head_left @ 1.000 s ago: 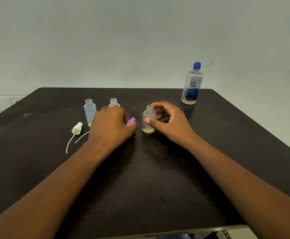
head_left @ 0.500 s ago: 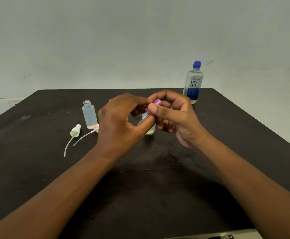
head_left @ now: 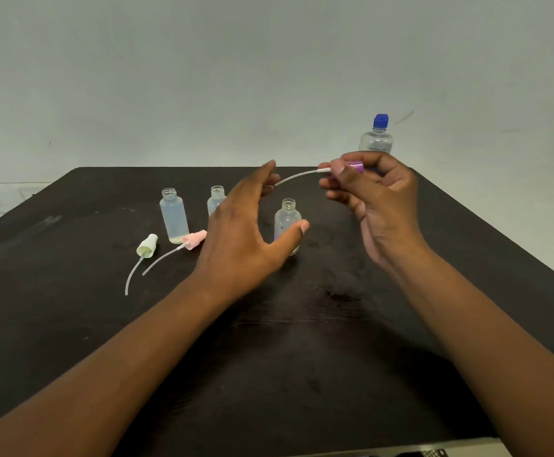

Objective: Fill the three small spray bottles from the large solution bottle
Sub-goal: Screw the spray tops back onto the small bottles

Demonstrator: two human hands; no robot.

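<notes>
Three small clear spray bottles stand uncapped on the black table [head_left: 71,324]: a tall one [head_left: 173,216] at left, one [head_left: 216,201] partly behind my left hand, and a round one [head_left: 285,222] in the middle. My right hand [head_left: 374,199] pinches the purple spray head [head_left: 354,167], whose white tube [head_left: 297,177] arcs left in the air. My left hand [head_left: 246,239] hovers open, fingers spread, its fingertips near the tube's end and its thumb in front of the round bottle. The large solution bottle [head_left: 377,136] with a blue cap stands at the back right, partly hidden by my right hand.
A pale green spray head [head_left: 147,247] and a pink spray head [head_left: 194,239], each with a white tube, lie on the table left of my left hand. A pale wall rises behind the table's far edge.
My right hand took the purple spray head and lifted it right. My left hand let go and opened, dropping toward the round bottle.
</notes>
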